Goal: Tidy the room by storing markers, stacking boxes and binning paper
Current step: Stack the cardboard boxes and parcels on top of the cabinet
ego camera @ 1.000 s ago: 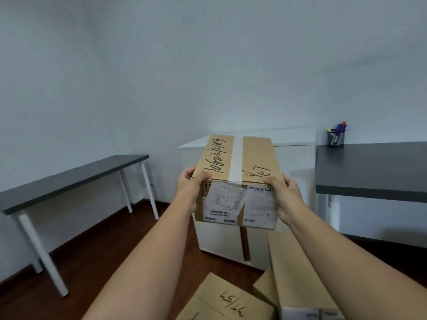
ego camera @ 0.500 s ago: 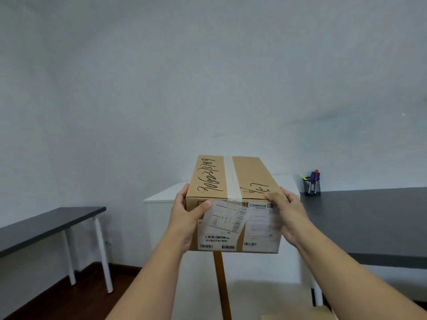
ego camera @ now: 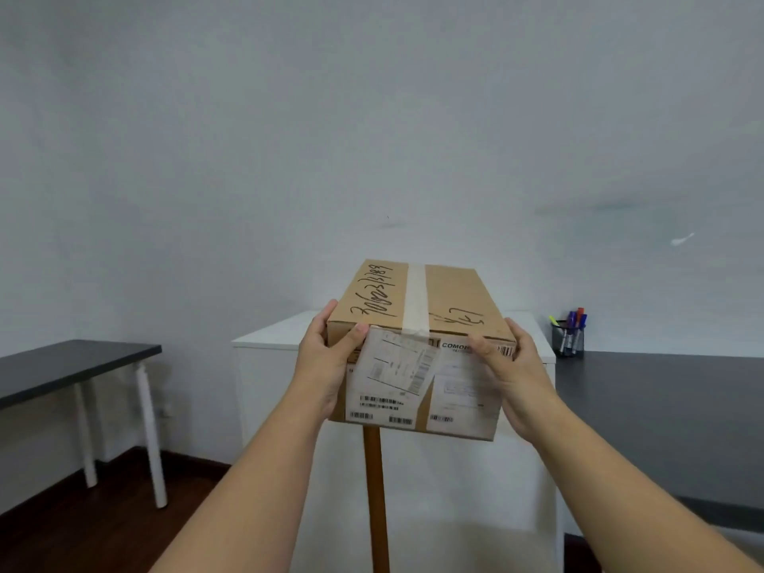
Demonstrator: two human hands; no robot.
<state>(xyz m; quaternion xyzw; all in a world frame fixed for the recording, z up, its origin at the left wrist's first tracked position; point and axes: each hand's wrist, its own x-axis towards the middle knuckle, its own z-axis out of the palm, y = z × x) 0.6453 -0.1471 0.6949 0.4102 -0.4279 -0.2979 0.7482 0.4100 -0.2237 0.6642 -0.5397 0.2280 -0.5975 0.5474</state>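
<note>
A brown cardboard box with white tape, black handwriting on top and shipping labels on its near face is held in the air in front of me. My left hand grips its left near corner, my right hand its right near corner. The box hovers at about the height of the white cabinet's top behind it; whether it touches the cabinet I cannot tell. A black mesh cup with several markers stands on the dark desk to the right.
A dark desk runs along the right, beside the white cabinet. Another dark table with white legs stands at the left. A brown vertical strip crosses the cabinet front. Dark wooden floor lies below left.
The box has been lifted from low in front of the cabinet up to its top level. The view rose; the boxes on the floor have dropped out of sight.
</note>
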